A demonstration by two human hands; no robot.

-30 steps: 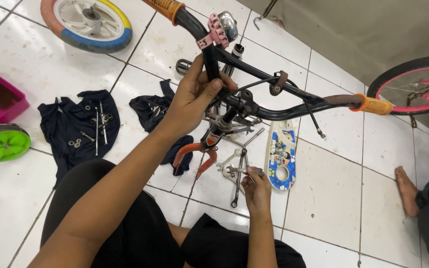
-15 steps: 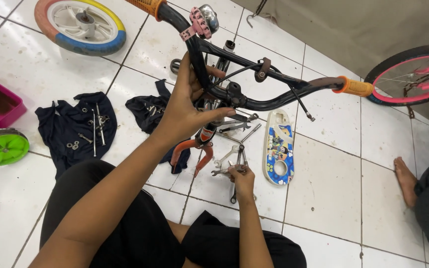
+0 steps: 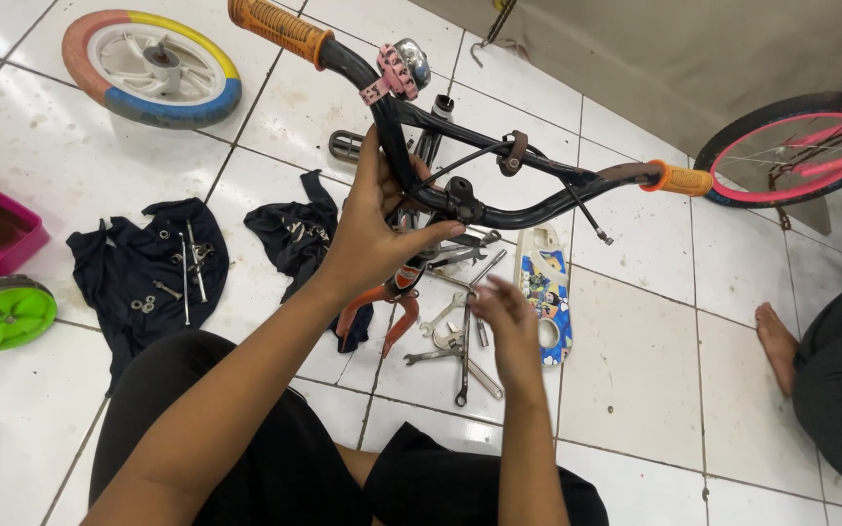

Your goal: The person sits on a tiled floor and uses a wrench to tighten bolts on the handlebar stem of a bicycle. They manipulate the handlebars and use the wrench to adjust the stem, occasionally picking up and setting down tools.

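In the head view, the left hand (image 3: 374, 234) is wrapping closed around the middle of the black handlebar (image 3: 499, 180), which is standing up off the tiled floor (image 3: 635, 390) with its long axis running from the orange grip (image 3: 277, 26) up-left of that hand to the other orange grip (image 3: 679, 179) off to its right. The right hand (image 3: 511, 326) is hovering with its fingers loosely curled and holding nothing, just above the wrenches (image 3: 460, 341) lying directly beneath it, below and right of the left hand. The wrenches are lying mostly lengthwise away from the person, and the right hand is by far the nearer to them.
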